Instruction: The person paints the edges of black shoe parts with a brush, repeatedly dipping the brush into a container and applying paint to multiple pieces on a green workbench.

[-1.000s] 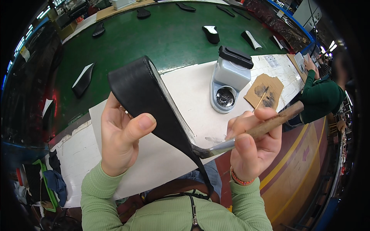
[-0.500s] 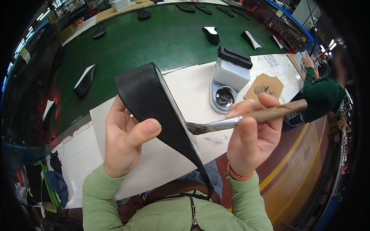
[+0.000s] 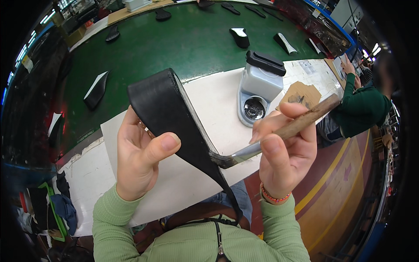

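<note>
A black wedge shoe sole is held up in front of me, thick heel end upward and thin toe end pointing down toward my body. My left hand grips its left side, thumb across the black face. Between the thumb and fingers of my right hand is a paintbrush with a wooden handle and a metal ferrule. Its dark bristles touch the sole's right edge and bend against it. Beyond stands a white dispenser with a black lid and a round cup of black liquid.
White paper covers the near tabletop. Behind it a green surface carries several soles, some with white faces. A stained cardboard piece lies right of the dispenser. At the far right works a person in a dark green top.
The brush tip has moved a little down along the sole's edge, and its handle has tilted up more steeply. A far sole at the top has shifted, a hand seemingly near it.
</note>
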{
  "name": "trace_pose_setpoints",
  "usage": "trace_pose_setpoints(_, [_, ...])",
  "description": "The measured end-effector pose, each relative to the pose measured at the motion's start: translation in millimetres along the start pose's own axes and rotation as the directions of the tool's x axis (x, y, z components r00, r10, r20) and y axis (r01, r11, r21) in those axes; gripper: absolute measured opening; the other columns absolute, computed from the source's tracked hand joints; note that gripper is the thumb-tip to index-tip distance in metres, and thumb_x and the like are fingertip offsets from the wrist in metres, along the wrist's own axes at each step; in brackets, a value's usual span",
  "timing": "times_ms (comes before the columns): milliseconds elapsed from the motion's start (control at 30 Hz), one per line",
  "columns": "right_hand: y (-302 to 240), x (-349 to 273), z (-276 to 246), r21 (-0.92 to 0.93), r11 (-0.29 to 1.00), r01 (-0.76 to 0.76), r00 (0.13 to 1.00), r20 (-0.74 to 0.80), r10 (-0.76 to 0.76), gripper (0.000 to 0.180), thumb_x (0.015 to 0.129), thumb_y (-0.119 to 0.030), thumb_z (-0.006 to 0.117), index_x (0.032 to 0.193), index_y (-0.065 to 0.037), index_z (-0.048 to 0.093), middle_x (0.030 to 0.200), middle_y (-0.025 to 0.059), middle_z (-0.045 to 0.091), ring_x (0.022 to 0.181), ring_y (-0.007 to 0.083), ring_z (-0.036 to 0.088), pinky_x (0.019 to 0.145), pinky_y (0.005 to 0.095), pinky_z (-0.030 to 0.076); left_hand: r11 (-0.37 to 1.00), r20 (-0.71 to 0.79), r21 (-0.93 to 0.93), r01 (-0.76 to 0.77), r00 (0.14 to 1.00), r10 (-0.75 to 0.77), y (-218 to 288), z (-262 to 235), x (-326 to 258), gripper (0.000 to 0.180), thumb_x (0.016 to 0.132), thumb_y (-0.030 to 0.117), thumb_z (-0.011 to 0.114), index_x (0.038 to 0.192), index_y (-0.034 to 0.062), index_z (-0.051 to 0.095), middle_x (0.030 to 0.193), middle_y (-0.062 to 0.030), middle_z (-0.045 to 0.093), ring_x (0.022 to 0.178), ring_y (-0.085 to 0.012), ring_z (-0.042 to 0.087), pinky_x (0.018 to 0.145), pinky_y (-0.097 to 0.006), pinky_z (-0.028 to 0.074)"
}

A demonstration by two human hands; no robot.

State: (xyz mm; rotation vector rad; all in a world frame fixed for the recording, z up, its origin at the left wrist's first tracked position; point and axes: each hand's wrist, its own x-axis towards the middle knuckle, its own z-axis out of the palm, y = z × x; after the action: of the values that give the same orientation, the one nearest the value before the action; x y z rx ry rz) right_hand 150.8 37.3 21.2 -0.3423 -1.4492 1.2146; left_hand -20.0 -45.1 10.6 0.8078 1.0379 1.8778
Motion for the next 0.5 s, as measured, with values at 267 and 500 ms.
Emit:
trace_pose_setpoints(267, [-2.6, 1.7, -0.6, -0.017, 0.999, -0.031, 0.999, 0.020, 0.031, 0.046, 0.075, -0.009, 0.061, 0.114, 0.006, 0.042, 0.067, 0.0083, 0.054, 0.063, 0.0141, 0.050, 0.061, 0.0284, 0.040, 1.000, 0.000, -0.017, -0.001, 1.000, 0.001, 0.9, -1.5, 0.5, 0.061, 0.069, 0.011, 0.071, 0.119, -0.0011, 0.040, 0.103, -0.0072, 0.052, 0.088, -0.0118, 0.053, 0.073, -0.022, 0.045])
trace_pose_setpoints(500, [-3.7, -1.0, -3.5, 0.058, 0.997, -0.056, 0.998, 0.037, 0.054, 0.045, 0.074, -0.003, 0.060, 0.114, 0.007, 0.042, 0.068, 0.0075, 0.053, 0.062, 0.0117, 0.049, 0.060, 0.0256, 0.040, 1.000, -0.010, -0.014, -0.012, 1.000, 0.011, 2.2, -2.9, 3.1, 0.059, 0.071, 0.013, 0.069, 0.120, -0.0009, 0.040, 0.105, -0.0066, 0.052, 0.089, -0.0111, 0.052, 0.074, -0.022, 0.044])
